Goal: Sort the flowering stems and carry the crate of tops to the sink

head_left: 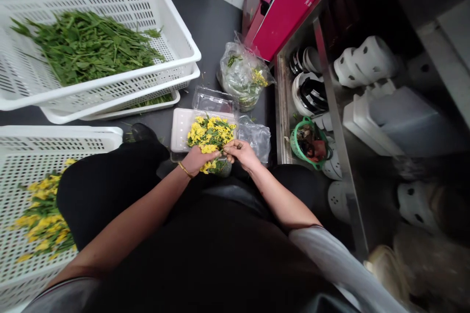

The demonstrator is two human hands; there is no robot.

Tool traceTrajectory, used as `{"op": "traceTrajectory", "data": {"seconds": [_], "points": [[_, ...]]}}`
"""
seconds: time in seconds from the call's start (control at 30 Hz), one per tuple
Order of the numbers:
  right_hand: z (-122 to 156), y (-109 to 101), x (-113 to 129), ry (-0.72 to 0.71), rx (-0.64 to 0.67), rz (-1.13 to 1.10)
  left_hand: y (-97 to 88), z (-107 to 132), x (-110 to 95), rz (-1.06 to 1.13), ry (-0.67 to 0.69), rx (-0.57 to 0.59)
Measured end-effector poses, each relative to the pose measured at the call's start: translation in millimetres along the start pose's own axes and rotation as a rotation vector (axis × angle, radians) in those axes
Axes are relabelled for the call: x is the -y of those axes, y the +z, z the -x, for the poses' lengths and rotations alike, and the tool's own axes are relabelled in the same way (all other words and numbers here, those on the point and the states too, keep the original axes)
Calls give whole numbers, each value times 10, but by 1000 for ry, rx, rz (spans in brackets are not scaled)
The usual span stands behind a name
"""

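Note:
My left hand [200, 159] is closed around a small bunch of yellow-flowered greens [209, 148] in front of my lap. Beside it, my right hand [241, 151] pinches at the same bunch with thumb and fingers; the exact bit between the fingertips is too small to make out. Just beyond both hands, more yellow-flowered greens [211, 131] are heaped on a pale pink, perforated tray [179, 129]. A clear plastic box [215, 100] lies behind that tray, and a clear plastic bag [257, 137] is to its right.
Stacked white baskets [176, 34] at upper left hold leafy greens [91, 44]. Another white basket [91, 132] at lower left holds flowering greens [47, 215]. A filled plastic bag [242, 76] stands ahead. Metal shelving [341, 146] on the right carries white containers and a green basket [296, 144].

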State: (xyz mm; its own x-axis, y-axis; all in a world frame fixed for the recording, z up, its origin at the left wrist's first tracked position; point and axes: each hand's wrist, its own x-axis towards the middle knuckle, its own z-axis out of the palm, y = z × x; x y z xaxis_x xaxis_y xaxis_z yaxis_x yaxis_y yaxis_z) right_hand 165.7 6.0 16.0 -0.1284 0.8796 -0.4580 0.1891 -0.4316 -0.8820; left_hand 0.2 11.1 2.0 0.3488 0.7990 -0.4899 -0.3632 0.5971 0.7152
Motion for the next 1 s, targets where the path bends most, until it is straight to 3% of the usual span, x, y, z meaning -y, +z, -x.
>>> {"op": "traceTrajectory", "data": {"seconds": [0.1, 0.2, 0.33, 0.43, 0.47, 0.53, 0.73, 0.87, 1.0], "points": [[114, 113, -20, -190, -129, 251, 12, -33, 7, 77, -7, -93], [252, 87, 7, -317, -92, 570, -2, -48, -49, 173, -36, -150], [252, -198, 87, -109, 183, 958, -65, 8, -158, 387, -156, -17], [38, -332, 119, -15, 46, 1219, -102, 58, -172, 448, -183, 142], [-63, -328, 116, -22, -17, 1284, -106, 66, -163, 430, -185, 179], [-275, -261, 90, -52, -22, 1397, -104, 68, -139, 369, -173, 197], [-651, -96, -71, -80, 149, 1605, -43, 9, -125, 263, -83, -11], [-658, -194, -90, -96, 204, 1604, -24, -62, -93, 155, -42, -105], [-512, -268, 55, -152, 192, 1554, -67, -122, -27, -84, 147, -195]]}}
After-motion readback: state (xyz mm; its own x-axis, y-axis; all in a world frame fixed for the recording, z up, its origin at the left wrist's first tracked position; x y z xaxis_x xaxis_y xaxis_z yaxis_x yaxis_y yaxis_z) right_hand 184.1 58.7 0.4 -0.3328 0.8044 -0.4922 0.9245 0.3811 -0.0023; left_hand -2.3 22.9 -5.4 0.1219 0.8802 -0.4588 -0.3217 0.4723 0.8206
